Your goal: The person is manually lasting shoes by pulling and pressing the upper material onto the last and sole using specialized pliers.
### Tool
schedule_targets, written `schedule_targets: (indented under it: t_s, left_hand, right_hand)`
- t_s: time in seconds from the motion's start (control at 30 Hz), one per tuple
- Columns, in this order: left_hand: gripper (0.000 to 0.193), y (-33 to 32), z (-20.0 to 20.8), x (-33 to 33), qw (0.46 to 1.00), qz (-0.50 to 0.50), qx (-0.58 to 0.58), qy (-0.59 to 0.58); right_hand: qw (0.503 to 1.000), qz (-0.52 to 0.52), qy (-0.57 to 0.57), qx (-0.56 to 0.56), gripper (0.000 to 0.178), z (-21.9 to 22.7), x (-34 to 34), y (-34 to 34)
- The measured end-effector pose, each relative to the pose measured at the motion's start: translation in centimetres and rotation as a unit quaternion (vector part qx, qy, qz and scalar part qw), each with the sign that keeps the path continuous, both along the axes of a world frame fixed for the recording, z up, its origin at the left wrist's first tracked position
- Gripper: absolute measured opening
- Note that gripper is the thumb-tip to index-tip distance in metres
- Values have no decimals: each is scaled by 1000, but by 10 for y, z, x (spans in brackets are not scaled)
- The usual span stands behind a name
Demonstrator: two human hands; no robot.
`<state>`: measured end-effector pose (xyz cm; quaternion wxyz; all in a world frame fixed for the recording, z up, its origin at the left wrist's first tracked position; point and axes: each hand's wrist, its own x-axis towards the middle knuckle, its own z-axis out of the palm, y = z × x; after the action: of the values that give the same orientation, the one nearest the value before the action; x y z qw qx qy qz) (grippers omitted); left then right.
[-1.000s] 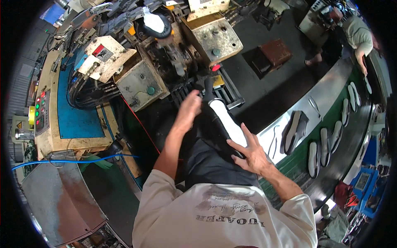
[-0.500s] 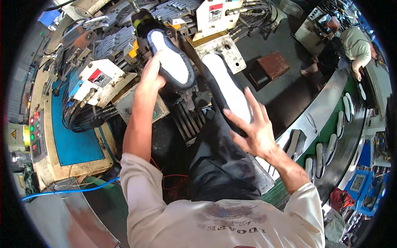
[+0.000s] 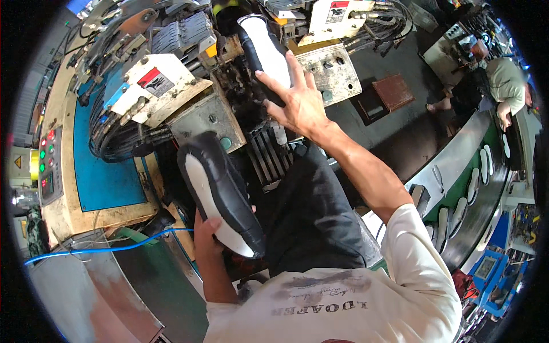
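My left hand [image 3: 209,228] is closed round one end of a black shoe upper [image 3: 229,186] with a white underside. It is held low at my left, beside my thigh, apart from the machine. My right hand [image 3: 300,106] reaches forward and grips a second shoe upper [image 3: 264,51], also black with its white underside facing up. The thumb and fingers lie along its near end. Its far end meets the head of the machine [image 3: 229,11], between the white guard plates. What holds it underneath is hidden.
White guard plates [image 3: 154,88] and black hoses flank the machine. A button panel [image 3: 50,166] stands at left. To the right, a green conveyor [image 3: 457,197] carries several white-soled shoe pieces. A brown stool [image 3: 393,92] is on the floor; another person [image 3: 506,80] works at far right.
My left hand has drawn its shoe upper back from the machine, down to my left side. My right hand has carried the other one forward and leftward to the machine head.
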<state>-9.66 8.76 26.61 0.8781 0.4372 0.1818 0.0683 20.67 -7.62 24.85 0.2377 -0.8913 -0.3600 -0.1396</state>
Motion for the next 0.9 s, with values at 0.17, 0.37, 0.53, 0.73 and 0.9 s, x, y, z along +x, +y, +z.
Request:
schedule_targets:
  t_s: [0.17, 0.37, 0.53, 0.73, 0.9]
  left_hand:
    - [106, -12, -22, -56, 998, 11, -45, 35]
    - [115, -38, -49, -99, 988, 18, -151, -18]
    - [120, -44, -59, -83, 983, -13, -176, -48]
    - [111, -38, -66, -33, 955, 21, -289, 64]
    - [97, -23, -80, 11, 971, -39, -236, 3]
  right_hand:
    - [1000, 10, 11, 27, 71, -9, -5, -7]
    - [997, 28, 7, -67, 71, 8, -11, 7]
    - [988, 59, -143, -1, 72, -10, -9, 4]
    - [973, 45, -225, -27, 66, -9, 24, 34]
    - [976, 55, -211, -3, 65, 10, 69, 65]
